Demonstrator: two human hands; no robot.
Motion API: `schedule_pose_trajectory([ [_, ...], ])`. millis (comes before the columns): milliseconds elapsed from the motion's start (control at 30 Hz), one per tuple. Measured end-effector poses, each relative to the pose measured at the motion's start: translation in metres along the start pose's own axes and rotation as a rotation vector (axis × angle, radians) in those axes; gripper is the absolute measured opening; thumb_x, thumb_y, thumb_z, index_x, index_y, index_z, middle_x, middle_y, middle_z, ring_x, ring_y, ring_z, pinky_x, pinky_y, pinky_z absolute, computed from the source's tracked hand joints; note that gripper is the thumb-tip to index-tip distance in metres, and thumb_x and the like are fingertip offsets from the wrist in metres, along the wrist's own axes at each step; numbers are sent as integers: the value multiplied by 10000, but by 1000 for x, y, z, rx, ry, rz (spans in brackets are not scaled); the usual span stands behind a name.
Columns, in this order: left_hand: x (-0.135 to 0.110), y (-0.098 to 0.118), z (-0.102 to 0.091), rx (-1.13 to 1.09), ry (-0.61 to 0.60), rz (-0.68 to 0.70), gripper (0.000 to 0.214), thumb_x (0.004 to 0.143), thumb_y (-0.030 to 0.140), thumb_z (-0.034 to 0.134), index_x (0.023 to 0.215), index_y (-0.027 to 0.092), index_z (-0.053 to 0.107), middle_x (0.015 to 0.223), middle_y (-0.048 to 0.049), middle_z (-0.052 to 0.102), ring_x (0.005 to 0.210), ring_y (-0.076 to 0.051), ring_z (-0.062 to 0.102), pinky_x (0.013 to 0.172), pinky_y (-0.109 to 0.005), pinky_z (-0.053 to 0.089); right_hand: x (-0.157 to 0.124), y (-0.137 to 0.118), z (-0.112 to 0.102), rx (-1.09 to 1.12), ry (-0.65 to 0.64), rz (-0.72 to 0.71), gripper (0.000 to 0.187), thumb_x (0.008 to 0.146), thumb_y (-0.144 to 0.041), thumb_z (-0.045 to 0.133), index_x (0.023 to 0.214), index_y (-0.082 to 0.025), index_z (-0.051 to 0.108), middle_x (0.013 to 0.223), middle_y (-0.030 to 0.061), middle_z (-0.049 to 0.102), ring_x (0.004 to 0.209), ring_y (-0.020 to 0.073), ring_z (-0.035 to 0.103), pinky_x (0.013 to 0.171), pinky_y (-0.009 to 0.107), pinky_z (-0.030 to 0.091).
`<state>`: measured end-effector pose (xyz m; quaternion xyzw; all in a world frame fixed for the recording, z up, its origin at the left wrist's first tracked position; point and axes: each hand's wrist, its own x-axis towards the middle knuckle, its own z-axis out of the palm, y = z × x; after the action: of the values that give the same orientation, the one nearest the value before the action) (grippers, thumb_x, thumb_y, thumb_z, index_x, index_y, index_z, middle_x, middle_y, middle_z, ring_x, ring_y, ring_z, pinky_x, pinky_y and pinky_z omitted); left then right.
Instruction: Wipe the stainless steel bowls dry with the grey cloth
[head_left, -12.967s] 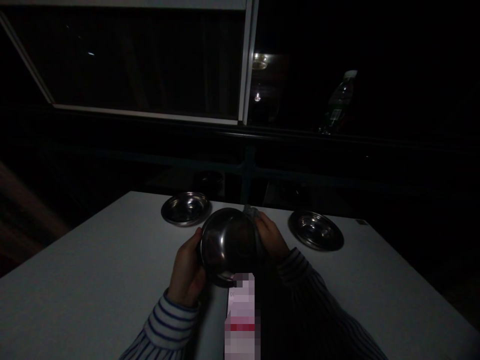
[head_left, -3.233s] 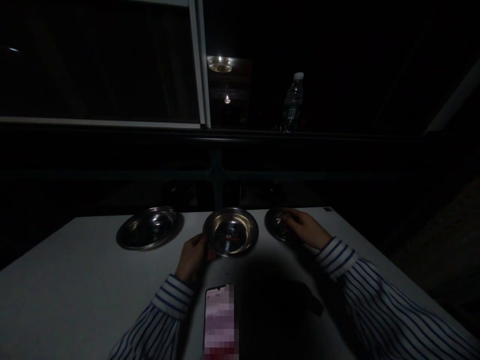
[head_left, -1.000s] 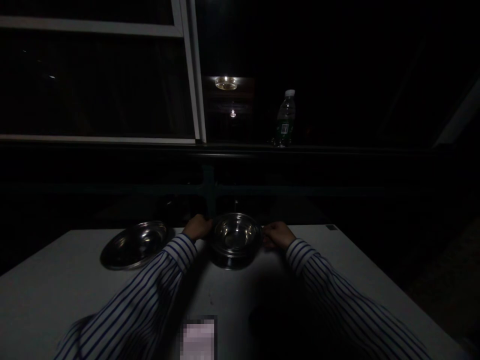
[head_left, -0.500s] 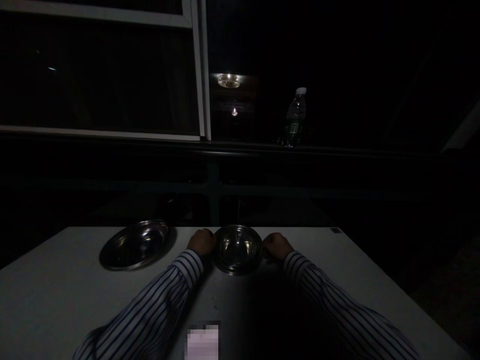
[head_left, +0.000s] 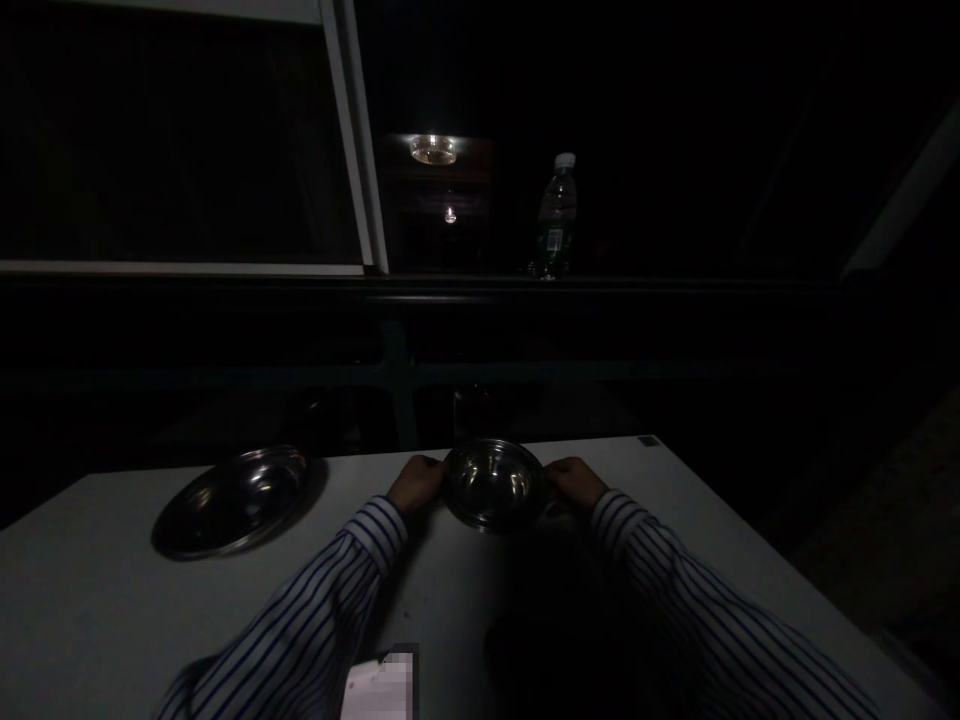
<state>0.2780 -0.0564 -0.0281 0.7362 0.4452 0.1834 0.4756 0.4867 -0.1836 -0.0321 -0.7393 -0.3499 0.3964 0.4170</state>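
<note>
Between my two hands is a round, shiny metal bowl (head_left: 495,488), its hollow side facing up. My left hand (head_left: 417,484) pinches the rim on the left, and my right hand (head_left: 574,485) grips the rim on the right. Both sleeves are striped. In the dim light I cannot tell whether the bowl's base touches the white table (head_left: 442,600). To the left lies a wider oval metal plate (head_left: 229,505), apart from both hands.
Behind the table a clear bottle (head_left: 556,215) with a white cap and green label stands on a dark ledge (head_left: 465,290). A window frame (head_left: 352,140) rises at the upper left. Near the front edge lies a pale, blurred-out object (head_left: 379,688).
My view has turned slightly right, so the bottle, window frame and plate sit further left. Both hands and the bowl between them have shifted a little to the right.
</note>
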Motion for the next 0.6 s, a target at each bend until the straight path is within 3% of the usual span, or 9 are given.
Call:
schedule_pose_trajectory([
  [200, 18, 30, 70, -80, -85, 26, 278, 701, 303, 465, 525, 118, 575, 503, -52, 588, 460, -117, 520, 451, -222, 364, -12, 26, -67, 0, 139, 49, 191, 720, -118, 409, 590, -125, 548, 440, -14, 509, 392, 79, 490, 392, 170, 414],
  [333, 22, 41, 99, -107, -122, 38, 247, 703, 235, 454, 513, 120, 564, 503, -53, 588, 454, -114, 525, 447, -216, 370, -14, 42, -89, -31, 185, 48, 203, 714, -110, 394, 590, -125, 554, 434, -18, 506, 377, 78, 479, 384, 171, 392],
  [500, 20, 49, 107, -122, -97, 51, 222, 708, 241, 478, 609, 93, 610, 585, -91, 632, 493, -129, 554, 477, -227, 393, -18, 47, -100, -153, 267, 52, 203, 722, -164, 425, 626, -129, 601, 512, 25, 586, 471, 119, 556, 477, 215, 438],
  [600, 10, 49, 92, -129, -23, 68, 247, 696, 257, 515, 794, 66, 636, 736, -130, 664, 588, -152, 587, 555, -248, 418, -24, 39, -108, -274, 386, 36, 183, 711, -173, 470, 767, -127, 638, 773, 101, 658, 757, 188, 617, 680, 271, 455],
])
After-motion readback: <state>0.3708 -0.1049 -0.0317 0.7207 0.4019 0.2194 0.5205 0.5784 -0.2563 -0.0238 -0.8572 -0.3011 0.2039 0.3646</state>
